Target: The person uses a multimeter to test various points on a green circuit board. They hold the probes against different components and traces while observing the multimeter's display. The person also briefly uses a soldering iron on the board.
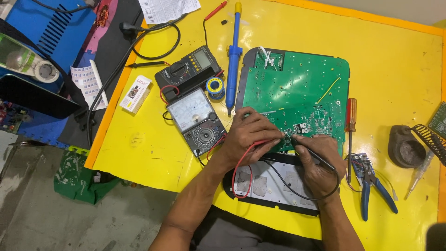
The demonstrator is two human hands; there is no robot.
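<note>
Green circuit board (297,88) lies under both sets of fingertips. Left hand (248,135) pinches red probe (269,142); right hand (320,160) pinches black probe (309,152), tips nearly meeting. Best kept steady, wrists braced. Analog meter (195,118) just left of left fingers.

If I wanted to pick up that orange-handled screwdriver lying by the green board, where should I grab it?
Probably by the orange handle of the screwdriver, coming from above or the right. The handle is the thick end, lying flat and free at the far side; the thin shaft runs toward the blue pliers, and the circuit board crowds its left.
</note>
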